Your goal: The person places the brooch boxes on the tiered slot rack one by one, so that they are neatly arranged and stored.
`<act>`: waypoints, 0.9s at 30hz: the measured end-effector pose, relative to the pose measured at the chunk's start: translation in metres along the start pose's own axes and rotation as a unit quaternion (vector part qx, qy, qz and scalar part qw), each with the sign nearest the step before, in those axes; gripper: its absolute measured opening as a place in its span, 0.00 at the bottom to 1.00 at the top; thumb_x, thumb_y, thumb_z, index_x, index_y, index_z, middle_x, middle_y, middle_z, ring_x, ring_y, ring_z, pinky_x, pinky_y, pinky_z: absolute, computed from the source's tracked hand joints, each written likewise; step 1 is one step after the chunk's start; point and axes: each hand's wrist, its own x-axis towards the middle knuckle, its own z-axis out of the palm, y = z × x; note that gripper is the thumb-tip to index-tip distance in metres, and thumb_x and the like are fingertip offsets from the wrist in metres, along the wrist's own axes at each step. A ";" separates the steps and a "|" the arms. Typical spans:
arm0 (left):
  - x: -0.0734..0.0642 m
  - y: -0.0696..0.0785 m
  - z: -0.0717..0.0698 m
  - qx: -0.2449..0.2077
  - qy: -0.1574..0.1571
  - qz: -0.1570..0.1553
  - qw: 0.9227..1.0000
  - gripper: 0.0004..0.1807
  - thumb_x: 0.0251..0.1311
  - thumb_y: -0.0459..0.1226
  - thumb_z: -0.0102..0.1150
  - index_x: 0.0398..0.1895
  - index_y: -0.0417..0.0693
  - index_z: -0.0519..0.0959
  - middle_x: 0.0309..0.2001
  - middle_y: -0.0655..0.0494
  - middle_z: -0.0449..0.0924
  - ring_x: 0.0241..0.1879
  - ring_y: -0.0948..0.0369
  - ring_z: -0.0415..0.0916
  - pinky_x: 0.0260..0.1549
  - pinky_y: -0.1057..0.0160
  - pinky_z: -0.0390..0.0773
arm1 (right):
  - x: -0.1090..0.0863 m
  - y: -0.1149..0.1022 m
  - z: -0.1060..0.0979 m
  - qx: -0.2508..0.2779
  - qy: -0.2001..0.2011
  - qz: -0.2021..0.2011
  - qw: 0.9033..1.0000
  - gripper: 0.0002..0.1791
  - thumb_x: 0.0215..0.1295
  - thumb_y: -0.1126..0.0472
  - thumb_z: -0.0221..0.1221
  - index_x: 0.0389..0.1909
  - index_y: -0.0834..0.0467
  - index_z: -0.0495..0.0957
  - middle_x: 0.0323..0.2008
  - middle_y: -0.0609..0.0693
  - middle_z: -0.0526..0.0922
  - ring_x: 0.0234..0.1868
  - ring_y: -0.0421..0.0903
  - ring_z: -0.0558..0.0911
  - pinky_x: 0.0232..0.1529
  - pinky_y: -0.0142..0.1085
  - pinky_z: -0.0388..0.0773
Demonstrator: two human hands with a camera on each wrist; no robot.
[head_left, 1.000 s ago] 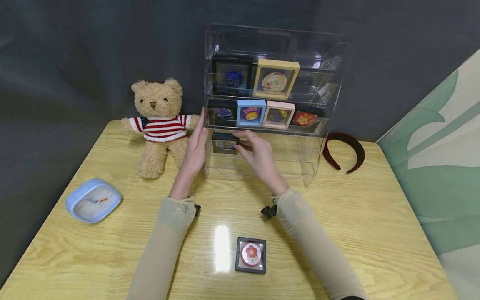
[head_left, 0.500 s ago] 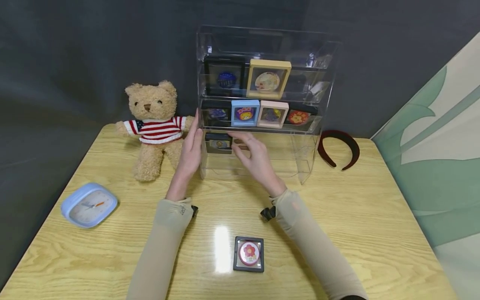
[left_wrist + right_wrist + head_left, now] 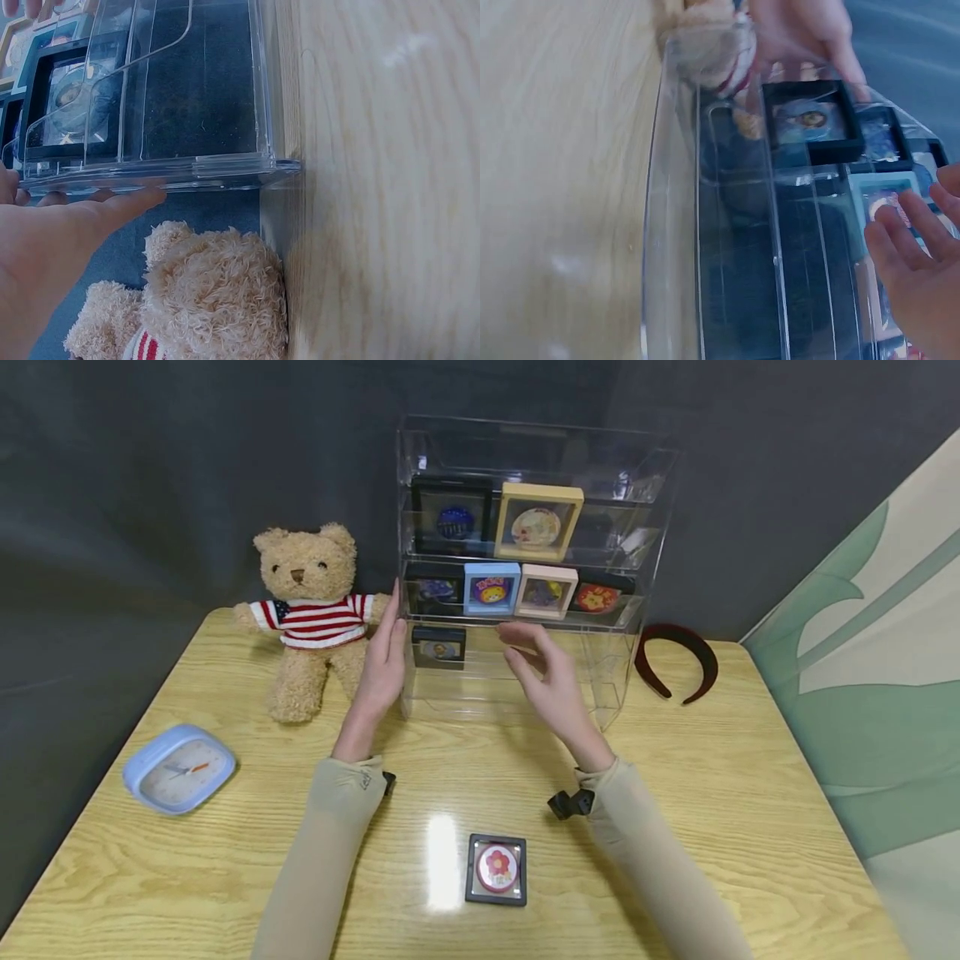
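A clear acrylic display rack point(image 3: 517, 706) stands at the back of the table. My left hand point(image 3: 380, 672) lies with straight fingers along its left side; the left wrist view shows those fingers point(image 3: 127, 206) against the clear side wall. On the lower shelf, at the left end, stands a small black display frame point(image 3: 438, 648) with a round badge in it. To the right of that frame my right hand point(image 3: 551, 681) is in front of the rack, fingers loosely bent and holding nothing. Another black display frame point(image 3: 496, 893) with a red flower badge lies flat on the table between my forearms.
Several framed badges fill the upper shelves, among them a yellow frame point(image 3: 540, 492), a blue frame point(image 3: 491, 588) and a pink frame point(image 3: 546, 592). A teddy bear point(image 3: 307, 622) sits left of the rack. A blue clock point(image 3: 180, 768) and a dark red headband point(image 3: 697, 643) flank them.
My right hand has let go of the small black frame on the lower shelf and moved right, away from it. My left hand stays at the rack's side.
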 end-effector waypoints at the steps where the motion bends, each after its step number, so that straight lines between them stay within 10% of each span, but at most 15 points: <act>1: 0.000 0.000 0.000 -0.001 -0.001 -0.001 1.000 0.30 0.88 0.33 0.27 0.88 0.41 0.42 0.87 0.45 0.40 0.85 0.51 0.39 0.81 0.58 0.46 | -0.004 -0.002 -0.003 0.012 0.002 0.008 1.000 0.18 0.81 0.73 0.55 0.66 0.70 0.76 0.62 0.65 0.82 0.62 0.58 0.82 0.63 0.40 0.81; 6: -0.001 0.000 -0.001 -0.006 -0.005 -0.001 1.000 0.30 0.88 0.33 0.27 0.88 0.40 0.41 0.87 0.45 0.39 0.85 0.51 0.38 0.81 0.58 0.44 | -0.031 -0.011 -0.020 0.086 0.015 0.043 0.995 0.17 0.82 0.73 0.53 0.66 0.73 0.75 0.61 0.63 0.83 0.61 0.52 0.83 0.63 0.40 0.81; 13: 0.009 -0.041 -0.001 0.017 0.007 0.037 0.999 0.31 0.90 0.43 0.28 0.90 0.53 0.43 0.87 0.55 0.41 0.84 0.57 0.41 0.81 0.58 0.47 | -0.088 -0.011 -0.039 0.128 0.011 0.072 0.989 0.13 0.81 0.76 0.50 0.59 0.80 0.72 0.56 0.57 0.85 0.58 0.48 0.86 0.61 0.41 0.83; 27: 0.012 -0.038 0.000 0.011 0.008 0.033 0.999 0.30 0.89 0.35 0.27 0.89 0.45 0.42 0.87 0.49 0.40 0.85 0.52 0.40 0.81 0.59 0.46 | -0.176 -0.017 -0.036 0.162 0.011 0.195 0.967 0.14 0.83 0.74 0.49 0.61 0.81 0.68 0.58 0.64 0.83 0.59 0.49 0.85 0.63 0.41 0.81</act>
